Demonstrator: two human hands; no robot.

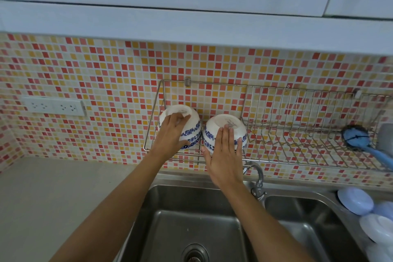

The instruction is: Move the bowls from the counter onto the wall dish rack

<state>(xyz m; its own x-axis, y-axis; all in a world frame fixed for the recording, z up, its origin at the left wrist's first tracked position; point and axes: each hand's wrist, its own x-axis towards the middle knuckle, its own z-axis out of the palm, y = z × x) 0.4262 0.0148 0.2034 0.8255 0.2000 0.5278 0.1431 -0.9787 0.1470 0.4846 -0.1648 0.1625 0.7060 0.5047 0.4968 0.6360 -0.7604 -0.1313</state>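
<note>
Wall socket (54, 106): a white double outlet on the mosaic tile wall, well to the left of the left hand.
Counter (53, 193): pale grey and bare, below and left of the left forearm.
Left hand (170, 134): laid over the near side of the left bowl, fingers spread and curled onto its upturned base; it grips the bowl from above.
Left bowl (190, 127): white ceramic, upside down, with a band of blue flowers near the rim and a plain foot ring on top. A second blue-patterned rim shows just under it, so it seems to sit stacked on another bowl. It rests at the left end of the rack.
Right bowl (221, 125): same white ceramic with the blue floral band, also upside down, a faint mark on its base. It sits on the rack just beside the left bowl, the two almost touching.
Right hand (225, 155): flat against the near side of the right bowl, fingers straight and together, thumb out to the left; the palm presses on the bowl rather than closing round it.
Wall dish rack (297, 138): metal wire, hung on the tiles, its slotted part stretching right of the right hand.
Blue brush (359, 140): lying at the rack's far right end.
Sink (191, 219): stainless steel, directly under both forearms.
</note>
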